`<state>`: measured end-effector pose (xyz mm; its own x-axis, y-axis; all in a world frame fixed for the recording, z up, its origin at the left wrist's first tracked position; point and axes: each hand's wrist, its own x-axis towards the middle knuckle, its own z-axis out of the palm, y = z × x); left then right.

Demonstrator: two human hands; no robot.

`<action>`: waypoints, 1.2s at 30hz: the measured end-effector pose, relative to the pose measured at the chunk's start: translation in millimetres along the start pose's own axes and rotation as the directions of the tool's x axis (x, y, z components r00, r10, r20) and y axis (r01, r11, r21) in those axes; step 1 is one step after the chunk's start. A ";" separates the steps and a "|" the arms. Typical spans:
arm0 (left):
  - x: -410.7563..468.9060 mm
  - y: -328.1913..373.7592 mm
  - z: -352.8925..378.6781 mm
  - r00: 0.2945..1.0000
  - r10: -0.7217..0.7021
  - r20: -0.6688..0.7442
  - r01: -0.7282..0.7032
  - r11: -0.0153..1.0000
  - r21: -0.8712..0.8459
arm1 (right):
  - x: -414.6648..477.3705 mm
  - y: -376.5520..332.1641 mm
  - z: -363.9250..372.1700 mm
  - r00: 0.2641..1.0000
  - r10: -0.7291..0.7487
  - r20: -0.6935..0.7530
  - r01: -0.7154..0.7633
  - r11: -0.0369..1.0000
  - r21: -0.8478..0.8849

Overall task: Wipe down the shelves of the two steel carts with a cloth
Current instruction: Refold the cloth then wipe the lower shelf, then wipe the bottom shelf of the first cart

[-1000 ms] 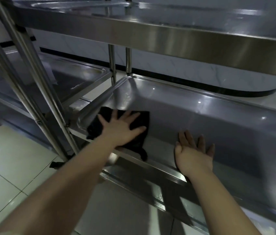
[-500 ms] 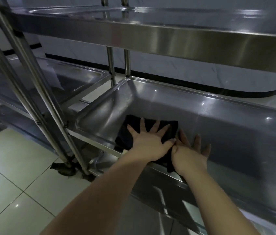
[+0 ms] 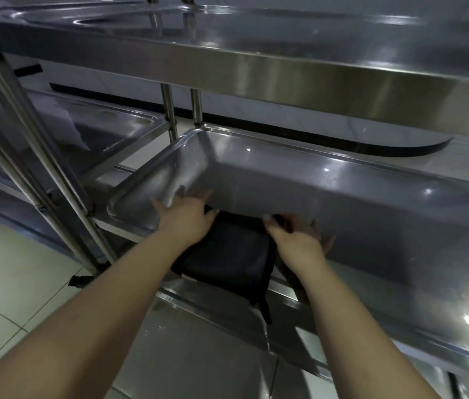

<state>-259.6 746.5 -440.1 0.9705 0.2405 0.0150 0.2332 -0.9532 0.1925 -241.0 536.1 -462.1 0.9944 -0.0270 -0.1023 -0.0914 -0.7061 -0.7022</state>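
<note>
A black cloth (image 3: 227, 254) lies spread at the front of the right cart's middle shelf (image 3: 357, 203), and its near edge hangs over the front rim. My left hand (image 3: 184, 220) rests with straight, spread fingers on the cloth's far left corner. The far right corner is pinched between the thumb and fingers of my right hand (image 3: 296, 237). A second steel cart's shelf (image 3: 112, 125) sits to the left.
The top shelf (image 3: 256, 67) overhangs close above my hands. A lower shelf (image 3: 221, 335) lies beneath. Upright steel posts (image 3: 40, 174) stand at the left, with a caster (image 3: 79, 279) on the tiled floor. A white sheet (image 3: 69, 125) lies on the left cart.
The cloth slid right from the shelf's left end toward my right hand. It now hangs over the front rim. My right hand went from lying flat on the shelf to pinching the cloth's corner.
</note>
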 end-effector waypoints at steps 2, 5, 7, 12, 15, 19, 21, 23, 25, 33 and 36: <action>3.1 -9.0 6.4 0.999 -0.023 0.040 0.024 0.999 -0.044 | -5.4 -1.8 4.0 0.999 -0.051 0.005 0.051 0.992 -0.116; -4.1 -13.0 16.5 0.987 0.030 -0.156 -0.066 0.971 -0.232 | -16.2 -1.3 9.6 0.974 -0.196 -0.113 0.193 0.981 -0.034; -9.3 -15.1 17.8 0.943 0.070 -0.326 -0.190 0.917 -0.350 | -23.6 -1.8 6.3 0.944 -0.278 -0.174 0.307 0.937 0.168; -39.2 -3.9 -1.8 0.891 0.048 -0.452 -0.342 0.725 -0.598 | -43.8 5.6 -15.3 0.931 -0.239 -0.276 0.356 0.761 0.542; -66.2 16.0 2.3 0.891 0.055 -0.451 -0.362 0.686 -0.631 | -68.9 19.4 -36.9 0.895 -0.294 -0.335 0.441 0.692 0.571; -111.0 45.4 29.0 0.865 0.135 -0.483 -0.429 0.699 -0.572 | -113.8 58.9 -69.2 0.880 -0.395 -0.264 0.475 0.694 0.542; -135.1 55.8 48.3 0.879 0.199 -0.433 -0.442 0.681 -0.584 | -135.8 92.8 -82.7 0.902 -0.383 -0.197 0.426 0.725 0.542; -154.1 66.0 70.7 0.890 0.327 -0.318 -0.456 0.632 -0.627 | -154.7 133.5 -92.4 0.937 -0.326 -0.128 0.340 0.762 0.551; -165.0 78.4 94.9 0.870 0.466 -0.163 -0.443 0.591 -0.674 | -169.8 179.1 -95.2 0.972 -0.228 -0.057 0.222 0.808 0.546; -163.3 153.4 209.1 0.609 0.704 0.366 -0.371 0.661 -0.653 | -199.6 313.9 -63.0 0.988 0.104 -0.115 -0.026 0.844 0.535; -160.3 177.1 244.0 0.595 0.709 0.380 -0.357 0.656 -0.665 | -196.9 351.3 -50.3 0.958 0.191 -0.214 -0.038 0.823 0.567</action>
<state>-359.1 494.5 -647.9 0.7653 -0.6023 -0.2271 -0.2341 -0.5891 0.7734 -466.2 257.8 -653.2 0.9466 -0.3118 -0.0816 -0.1429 -0.1788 -0.9735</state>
